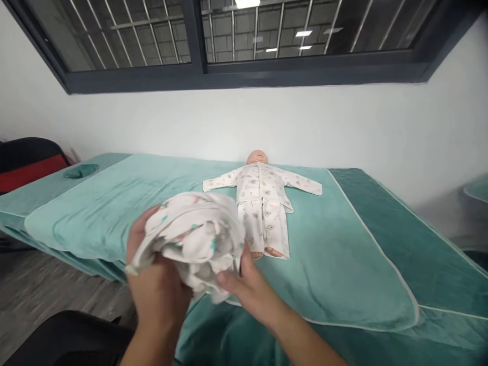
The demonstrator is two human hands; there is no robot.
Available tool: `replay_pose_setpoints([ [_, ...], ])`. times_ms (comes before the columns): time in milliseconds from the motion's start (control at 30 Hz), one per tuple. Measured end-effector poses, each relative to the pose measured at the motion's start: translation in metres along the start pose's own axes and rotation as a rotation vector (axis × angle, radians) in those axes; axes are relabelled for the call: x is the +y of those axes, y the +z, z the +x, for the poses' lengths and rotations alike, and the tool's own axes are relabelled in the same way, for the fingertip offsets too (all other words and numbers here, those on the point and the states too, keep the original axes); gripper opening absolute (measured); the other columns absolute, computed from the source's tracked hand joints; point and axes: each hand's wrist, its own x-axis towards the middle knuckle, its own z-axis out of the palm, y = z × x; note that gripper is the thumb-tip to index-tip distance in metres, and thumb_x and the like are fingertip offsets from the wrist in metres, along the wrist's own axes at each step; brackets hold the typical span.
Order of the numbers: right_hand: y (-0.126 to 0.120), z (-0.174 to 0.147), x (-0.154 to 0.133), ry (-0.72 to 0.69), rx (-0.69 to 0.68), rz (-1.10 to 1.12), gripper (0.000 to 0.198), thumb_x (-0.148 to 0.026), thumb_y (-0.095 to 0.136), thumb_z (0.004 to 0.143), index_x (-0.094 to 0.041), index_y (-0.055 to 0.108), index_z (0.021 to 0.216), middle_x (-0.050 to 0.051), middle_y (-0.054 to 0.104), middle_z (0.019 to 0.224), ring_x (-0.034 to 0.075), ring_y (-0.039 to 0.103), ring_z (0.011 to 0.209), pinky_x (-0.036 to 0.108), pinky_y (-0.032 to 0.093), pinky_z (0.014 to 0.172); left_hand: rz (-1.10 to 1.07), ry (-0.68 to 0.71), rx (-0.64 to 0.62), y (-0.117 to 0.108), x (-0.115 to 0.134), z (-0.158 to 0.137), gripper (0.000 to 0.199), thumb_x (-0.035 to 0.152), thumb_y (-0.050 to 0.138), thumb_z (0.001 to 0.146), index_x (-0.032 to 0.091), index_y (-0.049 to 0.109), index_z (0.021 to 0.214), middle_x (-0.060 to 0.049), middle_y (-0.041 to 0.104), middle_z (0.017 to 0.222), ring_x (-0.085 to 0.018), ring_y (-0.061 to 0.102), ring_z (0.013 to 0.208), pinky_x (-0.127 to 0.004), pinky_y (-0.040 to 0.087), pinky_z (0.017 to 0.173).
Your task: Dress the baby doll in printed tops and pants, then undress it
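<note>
Bundled white cloth (192, 239), printed with small teal and pink marks, held bunched up in the air over the near edge of the bed, between the person and the doll. Left hand (156, 292) cupped under and around the bundle's left side, fingers curled up behind the fabric, closed on it. Right hand (247, 287) at the bundle's lower right; thumb pressed against the folds, remaining fingers mostly hidden beneath the cloth, so it appears to grip from below.

Just beyond the bundle: baby doll (262, 203) lying on its back, arms spread, dressed in a white patterned top and trousers, feet pointing toward the person. Doll rests on a light teal blanket (335, 264) with white piping, spread over a darker teal bed cover (427, 244). White wall (343, 127) behind, dark-framed window (244, 71) above. Black-and-red chair (30, 162) at far left.
</note>
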Motion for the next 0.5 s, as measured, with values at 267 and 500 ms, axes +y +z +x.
replay_pose_setpoints([
  [267, -0.025, 0.018, -0.014, 0.023, 0.186, 0.124, 0.08, -0.078, 0.014, 0.092, -0.025, 0.066, 0.122, 0.01, 0.071, 0.114, 0.026, 0.063, 0.117, 0.044, 0.053, 0.097, 0.016, 0.194, -0.361, 0.053, -0.01, -0.008, 0.041, 0.015, 0.052, 0.078, 0.026, 0.057, 0.117, -0.004, 0.06, 0.122, -0.023, 0.059, 0.116, -0.037, 0.05, 0.101],
  [500, -0.067, 0.047, -0.065, -0.126, 0.355, -0.128, 0.077, -0.073, 0.015, 0.093, -0.025, 0.064, 0.126, 0.009, 0.073, 0.105, 0.026, 0.068, 0.101, 0.042, 0.055, 0.088, 0.067, 0.407, -0.674, 0.079, -0.03, -0.02, 0.057, 0.014, 0.047, 0.089, 0.032, 0.038, 0.142, -0.009, 0.031, 0.154, -0.026, 0.034, 0.145, -0.046, 0.041, 0.114],
])
